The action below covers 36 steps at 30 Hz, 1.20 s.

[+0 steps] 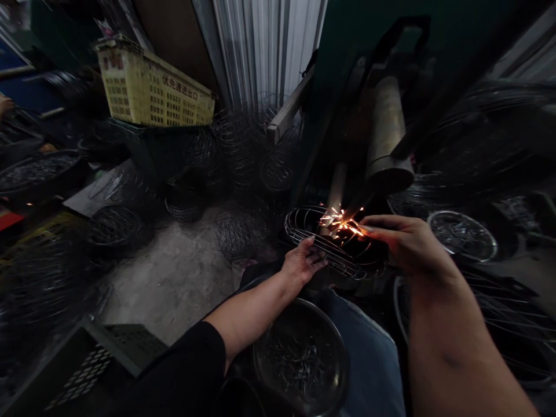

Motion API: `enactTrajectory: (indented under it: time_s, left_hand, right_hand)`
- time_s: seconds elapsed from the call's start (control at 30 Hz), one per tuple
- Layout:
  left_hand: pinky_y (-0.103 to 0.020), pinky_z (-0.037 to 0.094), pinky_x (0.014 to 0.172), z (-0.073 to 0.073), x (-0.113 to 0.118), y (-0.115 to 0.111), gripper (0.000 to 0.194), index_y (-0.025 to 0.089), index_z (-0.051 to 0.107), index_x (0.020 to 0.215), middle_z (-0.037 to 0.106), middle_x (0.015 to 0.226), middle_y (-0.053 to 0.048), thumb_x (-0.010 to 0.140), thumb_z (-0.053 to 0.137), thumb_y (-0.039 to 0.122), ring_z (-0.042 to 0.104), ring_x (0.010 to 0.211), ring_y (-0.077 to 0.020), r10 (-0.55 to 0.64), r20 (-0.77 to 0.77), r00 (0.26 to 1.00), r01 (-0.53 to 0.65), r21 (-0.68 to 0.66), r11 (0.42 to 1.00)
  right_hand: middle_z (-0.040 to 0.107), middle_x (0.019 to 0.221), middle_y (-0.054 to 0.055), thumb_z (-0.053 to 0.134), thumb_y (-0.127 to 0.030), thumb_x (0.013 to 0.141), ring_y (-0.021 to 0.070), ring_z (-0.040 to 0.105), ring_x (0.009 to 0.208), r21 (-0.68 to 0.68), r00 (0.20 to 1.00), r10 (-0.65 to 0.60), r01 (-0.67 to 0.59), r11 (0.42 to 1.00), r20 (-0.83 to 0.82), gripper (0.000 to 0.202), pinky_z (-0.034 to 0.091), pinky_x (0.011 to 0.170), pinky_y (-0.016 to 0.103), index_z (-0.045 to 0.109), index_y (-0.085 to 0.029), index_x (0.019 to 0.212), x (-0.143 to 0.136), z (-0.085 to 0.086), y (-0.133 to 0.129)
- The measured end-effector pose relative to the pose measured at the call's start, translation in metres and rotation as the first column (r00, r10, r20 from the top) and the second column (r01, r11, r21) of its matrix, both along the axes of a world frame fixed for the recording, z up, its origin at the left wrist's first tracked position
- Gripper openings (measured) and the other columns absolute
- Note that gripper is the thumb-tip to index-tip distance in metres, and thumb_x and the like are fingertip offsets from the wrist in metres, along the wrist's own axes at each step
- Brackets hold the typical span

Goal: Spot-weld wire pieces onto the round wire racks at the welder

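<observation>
Right forearm (456, 336) foremost, left fingers (318, 264) hold wire frame (339, 260).

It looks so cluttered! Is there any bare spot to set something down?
Yes, the grey floor patch, bordered by the dark crate, wire bundles and the left forearm. It is crowded around the left hand and right hand, where the wire frame and sparks are; the metal bowl nearby is littered with small pieces.

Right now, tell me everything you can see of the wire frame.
The wire frame looks like thin, shiny metal: a rounded outline with close parallel wires along its near side. The left hand holds it tilted; bright sparks partly hide it. Whether the right hand touches it is unclear.
</observation>
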<state>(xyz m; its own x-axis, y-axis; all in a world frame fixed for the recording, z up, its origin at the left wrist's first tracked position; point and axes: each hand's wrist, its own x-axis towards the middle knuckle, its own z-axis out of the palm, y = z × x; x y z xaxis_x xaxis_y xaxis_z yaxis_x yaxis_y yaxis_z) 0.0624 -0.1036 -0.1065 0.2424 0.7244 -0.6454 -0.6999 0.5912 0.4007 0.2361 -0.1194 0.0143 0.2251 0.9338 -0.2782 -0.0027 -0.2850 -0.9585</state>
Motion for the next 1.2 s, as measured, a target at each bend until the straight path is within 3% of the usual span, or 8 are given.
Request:
enactTrajectory:
  time_s: [0.2,0.6,0.73,0.8,0.87,0.93,1.03,1.2]
  left_hand:
    - [-0.041,0.057,0.077,0.001,0.001,-0.002,0.032,0.017,0.062,0.081,0.058,0.080,-0.004,0.068,0.085,0.036,0.063,0.072,-0.0181,-0.038,-0.030,0.999,0.038,-0.007,0.999]
    - [-0.038,0.058,0.074,0.000,-0.004,0.004,0.034,0.014,0.062,0.094,0.064,0.080,-0.007,0.080,0.077,0.042,0.067,0.074,-0.0207,-0.098,0.002,0.995,0.098,-0.091,0.991]
    - [-0.044,0.057,0.083,0.007,-0.021,-0.006,0.033,0.015,0.065,0.076,0.065,0.076,-0.008,0.071,0.083,0.043,0.067,0.082,-0.0251,-0.168,-0.290,0.942,0.209,0.117,0.971]
    - [-0.047,0.051,0.099,0.012,-0.032,-0.016,0.024,0.018,0.073,0.079,0.070,0.088,-0.010,0.064,0.087,0.030,0.066,0.101,-0.0303,-0.035,-0.560,0.827,0.315,0.411,0.856]
    - [-0.044,0.038,0.115,0.014,-0.037,-0.023,0.037,0.024,0.079,0.097,0.072,0.114,-0.010,0.061,0.084,0.016,0.058,0.124,-0.0329,0.199,-0.679,0.707,0.456,0.653,0.605]
    - [-0.044,0.030,0.121,0.012,-0.036,-0.026,0.049,0.028,0.078,0.111,0.067,0.130,-0.010,0.065,0.079,0.011,0.050,0.136,-0.0331,0.348,-0.705,0.618,0.586,0.708,0.394]
    - [-0.049,0.035,0.116,0.002,-0.028,-0.026,0.052,0.023,0.074,0.121,0.063,0.137,-0.015,0.070,0.074,0.016,0.051,0.136,-0.0354,0.484,-0.777,0.402,0.784,0.566,0.257]
    - [-0.048,0.040,0.110,-0.015,-0.021,-0.023,0.059,0.014,0.056,0.143,0.059,0.142,-0.019,0.086,0.064,0.028,0.052,0.137,-0.0325,0.755,-0.656,0.013,0.968,0.197,0.154]
  right_hand:
    - [0.076,0.075,0.006,0.094,-0.029,0.043,0.0222,0.070,0.067,-0.025,0.998,-0.039,0.040,0.999,0.043,0.035,0.057,0.060,0.030,0.082,-0.023,0.076,0.024,-0.010,-0.021]
    - [0.070,0.061,0.004,0.094,-0.024,0.035,0.0185,0.063,0.054,-0.041,0.994,-0.106,0.105,0.994,-0.012,0.041,0.050,0.048,0.027,0.080,-0.018,0.074,-0.003,0.009,-0.011]
    - [0.076,0.076,0.003,0.094,-0.029,0.047,0.0190,0.069,0.069,-0.001,0.995,-0.089,0.089,0.996,-0.051,0.036,0.055,0.060,0.025,0.083,-0.026,0.081,0.024,-0.016,-0.029]
    - [0.078,0.082,0.003,0.093,-0.028,0.048,0.0198,0.071,0.073,-0.018,0.995,-0.087,0.087,0.996,-0.037,0.033,0.057,0.065,0.025,0.083,-0.029,0.079,0.039,-0.031,-0.041]
    - [0.077,0.079,0.004,0.092,-0.027,0.047,0.0217,0.071,0.071,-0.061,0.996,-0.085,0.084,0.995,-0.026,0.027,0.058,0.065,0.027,0.082,-0.028,0.073,0.048,-0.044,-0.053]
    - [0.076,0.074,0.004,0.092,-0.026,0.047,0.0235,0.071,0.067,-0.071,0.996,-0.080,0.077,0.994,-0.028,0.024,0.058,0.063,0.030,0.081,-0.027,0.069,0.050,-0.053,-0.061]
    - [0.075,0.073,0.004,0.093,-0.026,0.043,0.0236,0.071,0.064,-0.037,0.991,-0.119,0.117,0.992,-0.059,0.031,0.059,0.060,0.031,0.081,-0.024,0.072,0.045,-0.064,-0.066]
    - [0.074,0.070,0.003,0.098,-0.026,0.031,0.0209,0.069,0.059,-0.032,0.964,-0.208,0.206,0.978,-0.167,0.050,0.058,0.054,0.029,0.078,-0.021,0.076,0.036,-0.085,-0.067]
